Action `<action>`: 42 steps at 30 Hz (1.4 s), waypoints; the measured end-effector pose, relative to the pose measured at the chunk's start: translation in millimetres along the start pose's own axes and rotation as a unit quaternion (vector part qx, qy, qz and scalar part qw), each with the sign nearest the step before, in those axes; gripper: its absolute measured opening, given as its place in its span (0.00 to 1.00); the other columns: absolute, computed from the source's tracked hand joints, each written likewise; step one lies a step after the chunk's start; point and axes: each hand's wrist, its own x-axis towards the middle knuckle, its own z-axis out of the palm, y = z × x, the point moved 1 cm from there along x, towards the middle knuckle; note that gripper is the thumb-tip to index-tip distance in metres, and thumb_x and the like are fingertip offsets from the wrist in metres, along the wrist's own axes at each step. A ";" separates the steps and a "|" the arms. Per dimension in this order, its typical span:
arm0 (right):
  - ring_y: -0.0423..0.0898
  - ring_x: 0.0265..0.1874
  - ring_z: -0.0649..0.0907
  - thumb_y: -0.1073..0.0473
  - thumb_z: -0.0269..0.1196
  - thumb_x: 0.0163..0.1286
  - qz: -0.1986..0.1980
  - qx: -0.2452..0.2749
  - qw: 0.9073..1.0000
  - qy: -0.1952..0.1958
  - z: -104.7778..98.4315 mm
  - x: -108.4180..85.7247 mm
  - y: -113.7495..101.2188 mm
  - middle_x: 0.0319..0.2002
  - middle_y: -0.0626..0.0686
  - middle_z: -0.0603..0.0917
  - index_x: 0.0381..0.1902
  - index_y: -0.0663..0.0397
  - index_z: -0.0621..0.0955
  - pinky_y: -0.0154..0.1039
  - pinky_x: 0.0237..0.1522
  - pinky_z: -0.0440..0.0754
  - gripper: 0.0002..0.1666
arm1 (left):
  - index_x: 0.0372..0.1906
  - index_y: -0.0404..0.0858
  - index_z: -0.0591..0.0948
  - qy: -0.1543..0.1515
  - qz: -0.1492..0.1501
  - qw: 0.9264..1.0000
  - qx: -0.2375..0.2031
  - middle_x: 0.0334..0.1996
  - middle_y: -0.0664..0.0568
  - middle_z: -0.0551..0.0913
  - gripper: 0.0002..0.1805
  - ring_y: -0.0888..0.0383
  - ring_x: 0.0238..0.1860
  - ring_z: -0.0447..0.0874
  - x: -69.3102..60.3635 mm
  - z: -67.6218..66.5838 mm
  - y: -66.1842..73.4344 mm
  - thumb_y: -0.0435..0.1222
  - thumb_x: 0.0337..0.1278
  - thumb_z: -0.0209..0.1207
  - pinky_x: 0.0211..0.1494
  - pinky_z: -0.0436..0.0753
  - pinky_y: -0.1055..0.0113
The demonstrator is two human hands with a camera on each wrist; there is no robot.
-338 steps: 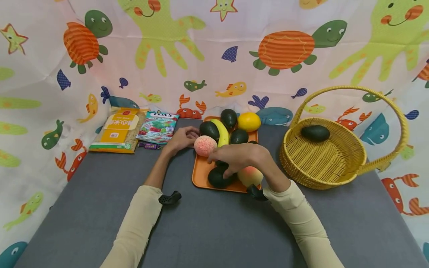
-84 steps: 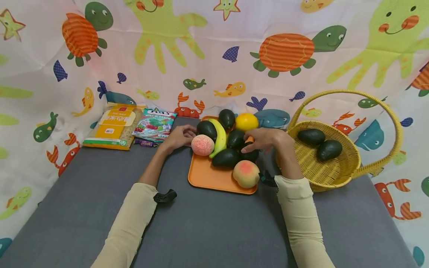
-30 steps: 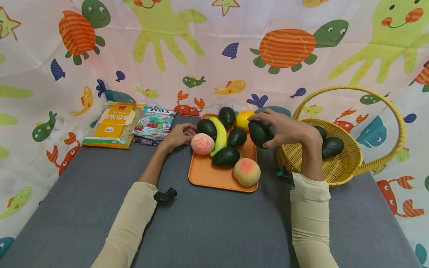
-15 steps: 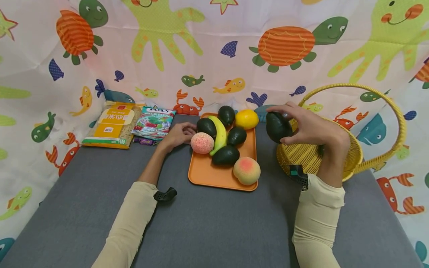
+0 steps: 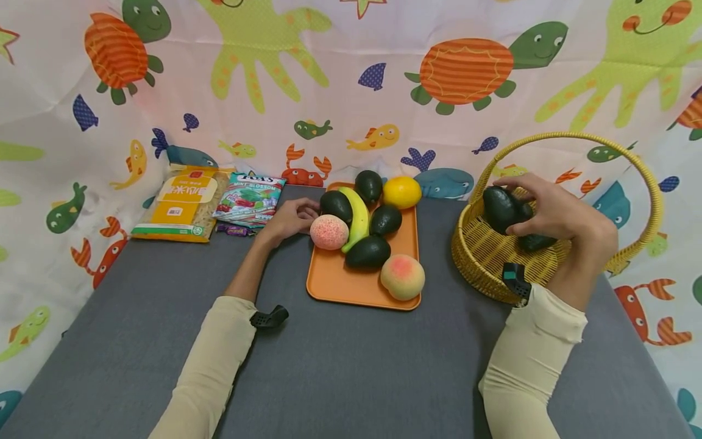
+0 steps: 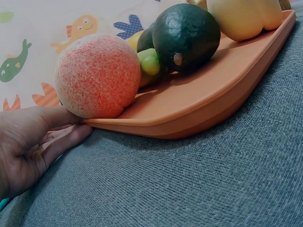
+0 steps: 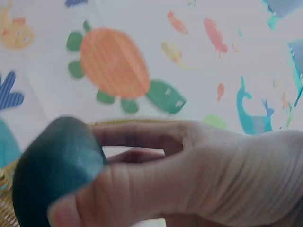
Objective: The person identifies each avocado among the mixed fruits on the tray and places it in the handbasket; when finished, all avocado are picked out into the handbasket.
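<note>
Above the yellow basket (image 5: 477,274), the right hand (image 5: 559,210) grips a dark green avocado (image 5: 500,209) between thumb and fingers. The right wrist view shows the thumb of this right hand (image 7: 156,175) across the near side of the avocado (image 7: 59,172). Another avocado (image 5: 534,242) lies in the basket, and one more is partly hidden behind the held one. At the left edge of the orange tray (image 5: 356,294) rests the left hand (image 5: 290,219), beside a speckled pink peach (image 5: 329,231); its fingertips touch the tray's rim (image 6: 156,127) in the left wrist view.
The tray bears several avocados (image 5: 368,252), a banana (image 5: 359,219), a yellow lemon (image 5: 402,192) and a peach with a red patch (image 5: 403,277). Left of it lie a grain bag (image 5: 183,204), a candy bag (image 5: 249,201) and a small purple packet (image 5: 236,230). The basket's handle (image 5: 652,201) arches up.
The right hand has lifted an avocado from the tray's right side and carried it rightward over the basket. The basket holds one more avocado than in the earliest frame. The left hand stays by the tray.
</note>
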 end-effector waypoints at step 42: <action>0.70 0.57 0.77 0.64 0.69 0.70 0.070 -0.036 0.994 -0.072 23.2 28.1 55.3 0.60 0.74 0.76 0.68 0.69 0.70 0.69 0.59 0.75 0.33 | 0.67 0.35 0.78 -0.008 0.012 1.000 -0.014 0.55 0.38 0.84 0.24 0.54 0.50 0.84 -4.2 -0.2 3.0 0.38 0.71 0.63 0.47 0.83 0.74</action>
